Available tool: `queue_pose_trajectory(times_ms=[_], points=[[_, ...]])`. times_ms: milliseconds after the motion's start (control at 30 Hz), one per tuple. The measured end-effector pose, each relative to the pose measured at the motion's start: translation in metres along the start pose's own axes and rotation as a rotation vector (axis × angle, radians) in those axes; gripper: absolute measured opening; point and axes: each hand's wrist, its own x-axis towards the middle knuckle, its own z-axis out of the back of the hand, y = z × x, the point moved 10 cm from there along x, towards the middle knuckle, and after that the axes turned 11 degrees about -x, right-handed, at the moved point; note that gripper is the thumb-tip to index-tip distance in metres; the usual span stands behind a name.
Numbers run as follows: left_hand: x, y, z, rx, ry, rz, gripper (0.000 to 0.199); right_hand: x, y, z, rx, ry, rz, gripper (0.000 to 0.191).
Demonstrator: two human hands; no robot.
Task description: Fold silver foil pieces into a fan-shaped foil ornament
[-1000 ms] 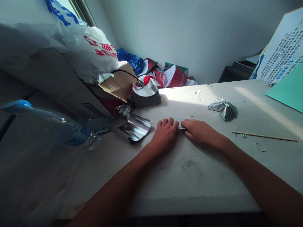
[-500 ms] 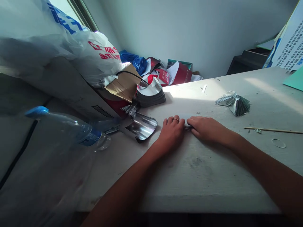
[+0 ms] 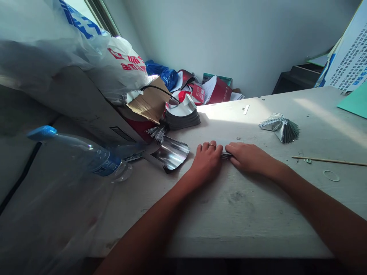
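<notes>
My left hand [image 3: 208, 157] and my right hand [image 3: 243, 154] are side by side on the white table, fingers curled over a small folded stack of silvery sheets [image 3: 226, 156]. Only a narrow piece of the stack shows between them; the rest is under my fingers. A ring [image 3: 212, 145] is on one left finger. Left of my left hand lies a curved pile of shiny silver sheets [image 3: 173, 152], with a bundle of thin silver strips [image 3: 156, 134] behind it. To the right of my hands, a fanned bundle of folded silver sheets [image 3: 282, 128] rests on the table.
A wooden stick [image 3: 329, 160] and a rubber band [image 3: 331, 175] lie at the right. A plastic bottle [image 3: 106, 164] lies tilted at the left, by a box with white plastic bags [image 3: 126, 68]. A curved dark stack [image 3: 183, 116] and red papers [image 3: 219, 89] sit at the back.
Both hands stay pressed on the folded stack with hardly any movement. The view has shifted slightly, so things on the right appear a little further left.
</notes>
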Motion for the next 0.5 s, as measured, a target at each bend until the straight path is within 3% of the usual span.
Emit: queue_pose_trajectory(times_ms=[200,300,500], points=[[0.0,0.001,0.001,0.002,0.007,0.001,0.02,0.001,-0.001,-0.001,0.011,-0.012,-0.001,0.006],[0.001,0.0,0.002,-0.004,0.019,0.001,0.021,0.002,-0.009,0.001,0.068,-0.011,-0.074,0.002],[0.001,0.002,0.001,-0.003,0.014,0.0,0.022,0.003,-0.017,0.002,0.192,-0.002,-0.118,0.01]])
